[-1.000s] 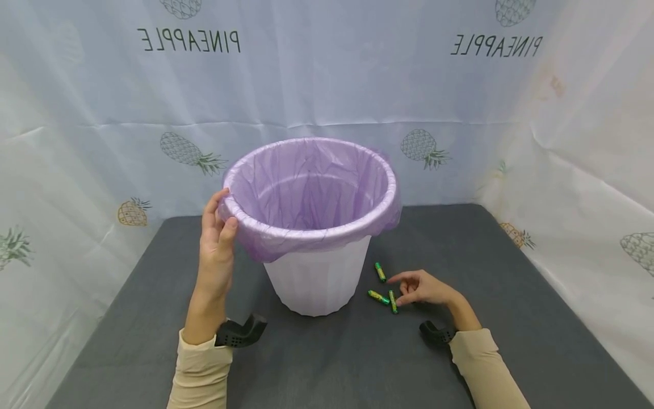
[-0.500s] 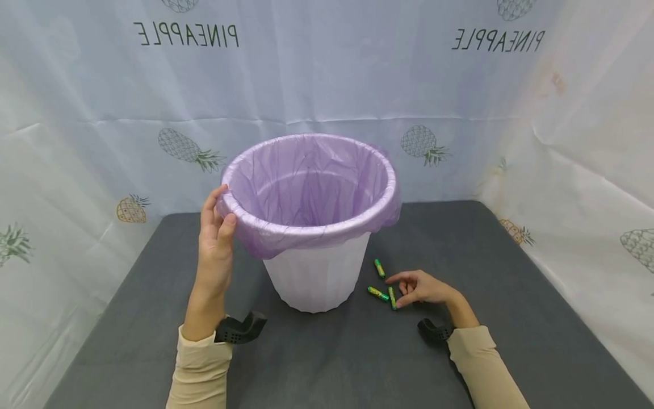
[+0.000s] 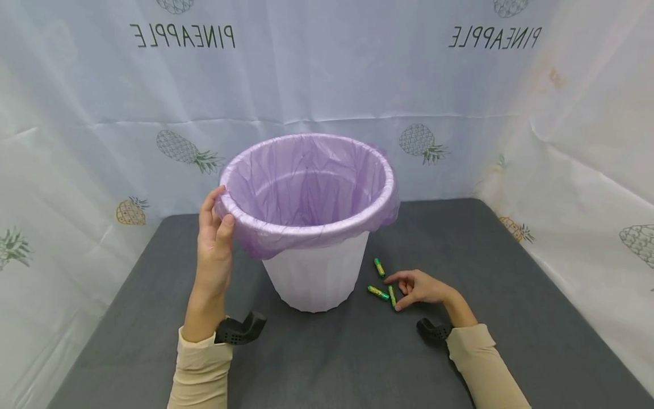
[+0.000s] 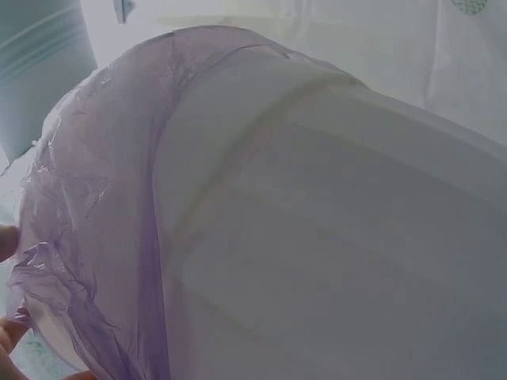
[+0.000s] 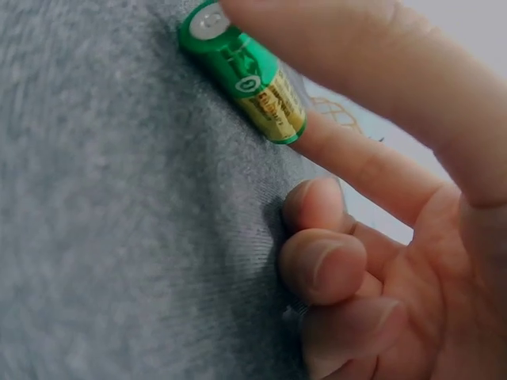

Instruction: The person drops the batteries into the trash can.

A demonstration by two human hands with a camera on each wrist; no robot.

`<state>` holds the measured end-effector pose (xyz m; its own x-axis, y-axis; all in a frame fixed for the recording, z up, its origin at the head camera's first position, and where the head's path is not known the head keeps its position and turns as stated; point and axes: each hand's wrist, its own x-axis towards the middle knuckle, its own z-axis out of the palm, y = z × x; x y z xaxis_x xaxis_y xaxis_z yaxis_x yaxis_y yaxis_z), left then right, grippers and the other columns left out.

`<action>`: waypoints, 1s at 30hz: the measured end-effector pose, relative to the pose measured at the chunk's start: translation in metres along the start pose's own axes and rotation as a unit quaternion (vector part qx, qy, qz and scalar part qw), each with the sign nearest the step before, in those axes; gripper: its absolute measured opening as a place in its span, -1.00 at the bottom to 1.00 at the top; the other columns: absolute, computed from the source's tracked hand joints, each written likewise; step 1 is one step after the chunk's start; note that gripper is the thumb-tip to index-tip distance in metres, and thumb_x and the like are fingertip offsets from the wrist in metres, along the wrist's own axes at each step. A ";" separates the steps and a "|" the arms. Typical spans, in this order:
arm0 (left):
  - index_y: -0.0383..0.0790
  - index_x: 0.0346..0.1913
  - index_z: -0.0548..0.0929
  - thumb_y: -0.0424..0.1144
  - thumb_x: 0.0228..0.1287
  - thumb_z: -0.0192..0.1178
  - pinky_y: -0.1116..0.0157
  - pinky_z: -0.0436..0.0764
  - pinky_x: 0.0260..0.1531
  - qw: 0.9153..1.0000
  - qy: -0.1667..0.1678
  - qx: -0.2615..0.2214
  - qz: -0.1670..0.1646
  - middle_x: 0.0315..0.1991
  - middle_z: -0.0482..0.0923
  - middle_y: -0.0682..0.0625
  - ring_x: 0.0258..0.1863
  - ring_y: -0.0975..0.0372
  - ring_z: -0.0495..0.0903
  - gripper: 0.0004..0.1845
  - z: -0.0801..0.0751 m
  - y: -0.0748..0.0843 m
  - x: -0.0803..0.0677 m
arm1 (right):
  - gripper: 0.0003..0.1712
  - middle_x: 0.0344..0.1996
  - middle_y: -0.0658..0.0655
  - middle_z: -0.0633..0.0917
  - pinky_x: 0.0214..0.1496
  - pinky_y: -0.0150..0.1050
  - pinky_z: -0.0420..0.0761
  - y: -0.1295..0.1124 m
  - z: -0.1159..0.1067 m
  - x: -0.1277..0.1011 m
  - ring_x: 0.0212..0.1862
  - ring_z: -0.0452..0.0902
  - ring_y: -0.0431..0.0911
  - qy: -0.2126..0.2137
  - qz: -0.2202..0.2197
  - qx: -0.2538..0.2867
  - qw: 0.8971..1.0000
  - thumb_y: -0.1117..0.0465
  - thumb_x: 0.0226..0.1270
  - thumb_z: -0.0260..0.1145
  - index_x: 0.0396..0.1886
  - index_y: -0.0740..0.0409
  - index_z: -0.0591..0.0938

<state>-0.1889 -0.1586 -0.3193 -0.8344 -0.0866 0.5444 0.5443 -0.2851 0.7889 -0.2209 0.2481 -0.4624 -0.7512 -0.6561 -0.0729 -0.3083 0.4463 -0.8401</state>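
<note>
Right hand rests on the dark grey surface, thumb and forefinger pinching one green battery that lies flat, its long axis running toward and away from the person; the other fingers are curled. A second battery lies just to its left, a third battery a little farther back, both apart from the hand. Left of them stands a white bin with a purple liner. Left hand grips the bin's near-left rim, well apart from the batteries.
</note>
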 end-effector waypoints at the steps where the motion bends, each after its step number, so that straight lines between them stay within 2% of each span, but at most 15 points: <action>1: 0.05 0.34 0.26 -0.23 0.40 0.02 0.42 0.36 0.12 1.000 0.000 0.000 0.000 0.12 0.38 0.06 0.05 0.30 0.41 -0.51 0.000 0.000 0.000 | -0.34 -0.55 0.36 0.41 -0.48 -0.48 0.33 0.000 0.000 0.000 -0.56 0.23 -0.41 0.000 -0.001 0.000 1.000 0.27 0.02 0.50 0.09 0.53 0.49; 5: 0.04 0.33 0.27 -0.23 0.40 0.03 0.42 0.36 0.11 1.000 0.000 0.001 -0.002 0.10 0.39 0.06 0.03 0.31 0.41 -0.53 -0.001 -0.001 0.000 | -0.36 -0.55 0.39 0.42 -0.49 -0.48 0.33 0.000 0.000 0.000 -0.57 0.22 -0.42 -0.001 -0.002 -0.001 1.000 0.27 0.03 0.50 0.08 0.52 0.51; 13: 0.05 0.33 0.28 -0.23 0.40 0.03 0.42 0.37 0.12 1.000 -0.001 -0.002 0.001 0.13 0.37 0.05 0.05 0.30 0.41 -0.53 0.000 -0.001 0.001 | -0.41 -0.58 0.19 0.46 -0.51 -0.48 0.32 0.001 0.000 0.000 -0.59 0.21 -0.42 0.005 -0.008 0.001 1.000 0.31 0.03 0.48 0.04 0.54 0.54; 18: 0.05 0.33 0.27 -0.22 0.40 0.03 0.42 0.37 0.12 1.000 0.001 0.000 -0.001 0.14 0.37 0.05 0.05 0.30 0.41 -0.53 0.000 -0.001 0.000 | -0.41 -0.57 0.16 0.49 -0.50 -0.48 0.34 0.002 0.000 0.001 -0.58 0.25 -0.43 0.007 -0.012 0.006 1.000 0.30 0.04 0.47 0.05 0.55 0.54; 25: 0.06 0.32 0.28 -0.22 0.40 0.03 0.41 0.37 0.12 1.000 0.001 0.000 -0.002 0.15 0.37 0.05 0.05 0.30 0.41 -0.54 -0.001 -0.001 -0.001 | -0.42 -0.57 -0.12 0.50 -0.55 -0.49 0.33 0.006 -0.002 -0.001 -0.60 0.26 -0.45 0.008 -0.009 0.023 1.000 0.32 0.07 0.45 0.07 0.55 0.53; 30: 0.05 0.33 0.27 -0.23 0.41 0.02 0.41 0.37 0.11 1.000 -0.008 -0.001 0.002 0.11 0.38 0.05 0.03 0.30 0.41 -0.53 -0.001 -0.001 0.000 | -0.41 -0.58 -0.17 0.48 -0.58 -0.48 0.33 0.007 -0.002 0.000 -0.61 0.26 -0.45 0.023 -0.008 0.024 0.999 0.30 0.09 0.44 0.09 0.54 0.52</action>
<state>-0.1896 -0.1598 -0.3202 -0.8303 -0.0722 0.5526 0.5480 -0.2863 0.7859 -0.2241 0.2522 -0.4676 -0.7725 -0.6341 -0.0346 -0.2934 0.4047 -0.8661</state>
